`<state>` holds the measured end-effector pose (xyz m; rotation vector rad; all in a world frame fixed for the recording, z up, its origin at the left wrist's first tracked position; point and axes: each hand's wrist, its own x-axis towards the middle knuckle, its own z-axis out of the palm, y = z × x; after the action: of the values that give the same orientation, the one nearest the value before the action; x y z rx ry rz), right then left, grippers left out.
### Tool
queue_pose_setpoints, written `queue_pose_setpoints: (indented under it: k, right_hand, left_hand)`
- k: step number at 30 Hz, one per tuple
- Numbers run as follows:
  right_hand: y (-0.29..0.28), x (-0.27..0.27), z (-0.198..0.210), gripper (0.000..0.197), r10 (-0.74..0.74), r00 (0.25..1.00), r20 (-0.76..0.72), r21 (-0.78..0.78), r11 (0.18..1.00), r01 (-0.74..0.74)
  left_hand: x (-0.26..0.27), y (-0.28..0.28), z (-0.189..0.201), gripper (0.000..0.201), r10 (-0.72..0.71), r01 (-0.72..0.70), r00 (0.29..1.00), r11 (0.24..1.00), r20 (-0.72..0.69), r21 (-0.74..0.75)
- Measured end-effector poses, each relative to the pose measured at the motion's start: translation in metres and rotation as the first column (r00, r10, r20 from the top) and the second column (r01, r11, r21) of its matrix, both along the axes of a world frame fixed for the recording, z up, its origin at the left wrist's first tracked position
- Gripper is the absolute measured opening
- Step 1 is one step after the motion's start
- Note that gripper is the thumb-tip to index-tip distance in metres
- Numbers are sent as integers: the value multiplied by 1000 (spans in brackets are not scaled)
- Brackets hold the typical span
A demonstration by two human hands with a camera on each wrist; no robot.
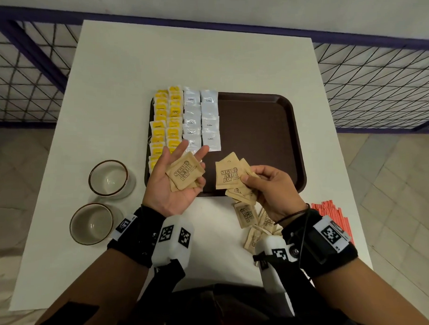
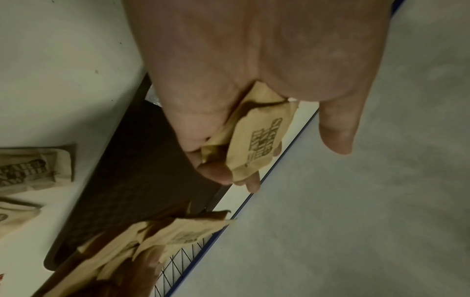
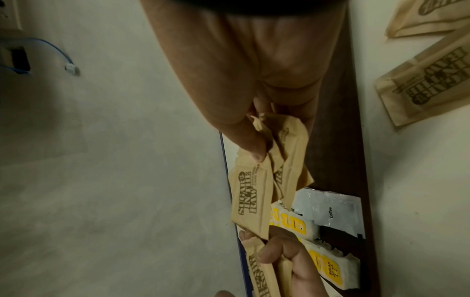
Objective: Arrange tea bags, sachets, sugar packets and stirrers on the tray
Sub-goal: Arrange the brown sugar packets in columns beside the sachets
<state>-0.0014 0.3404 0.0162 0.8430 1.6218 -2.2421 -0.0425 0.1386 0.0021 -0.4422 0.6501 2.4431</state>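
Note:
A brown tray [image 1: 263,130] lies mid-table. Its left side carries two columns of yellow tea bags [image 1: 166,121] and two columns of white coffee sachets [image 1: 201,118]. My left hand [image 1: 193,159] is palm up over the tray's near left corner. A small stack of brown sugar packets [image 1: 185,172] lies in it, with the outer fingers curled round the edge. My right hand [image 1: 249,180] pinches a fan of several more sugar packets [image 1: 229,173] above the tray's front rim, thumb on top. Loose sugar packets [image 1: 248,214] lie on the table under that hand.
Red stirrers [image 1: 333,212] lie in a bundle at the table's right edge. Two glass cups [image 1: 108,178] [image 1: 92,223] stand left of the tray. The tray's right half is bare brown surface. A wire fence runs behind the white table.

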Motion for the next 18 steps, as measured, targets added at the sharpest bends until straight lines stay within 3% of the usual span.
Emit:
queue_pose_setpoints:
  k: [4, 7, 10, 14, 16, 18]
  right_hand:
    - [-2, 1, -2, 10, 4, 1000, 5, 7, 1000, -4]
    - [-2, 0, -2, 12, 8, 1000, 4, 13, 1000, -8]
    - [-3, 0, -3, 12, 15, 1000, -11, 101, 995, -13]
    - [-13, -1, -3, 12, 78, 994, -76, 320, 946, -50]
    - [-16, -1, -4, 12, 83, 993, -85, 337, 940, -50]
    - [-16, -1, -4, 13, 49, 996, -75, 295, 955, -25]
  left_hand:
    - [1, -2, 1, 47, -31, 35, 998, 997, 56, -73]
    - [0, 0, 2, 31, -42, 55, 998, 960, 56, -275]
    - [3, 4, 4, 9, -150, 74, 986, 784, -73, -616]
    - [9, 11, 2, 18, -399, 84, 897, 576, -189, -813]
    - [12, 14, 0, 21, -421, 67, 880, 569, -221, -819]
    - [13, 15, 1, 22, -351, 76, 913, 647, -208, -759]
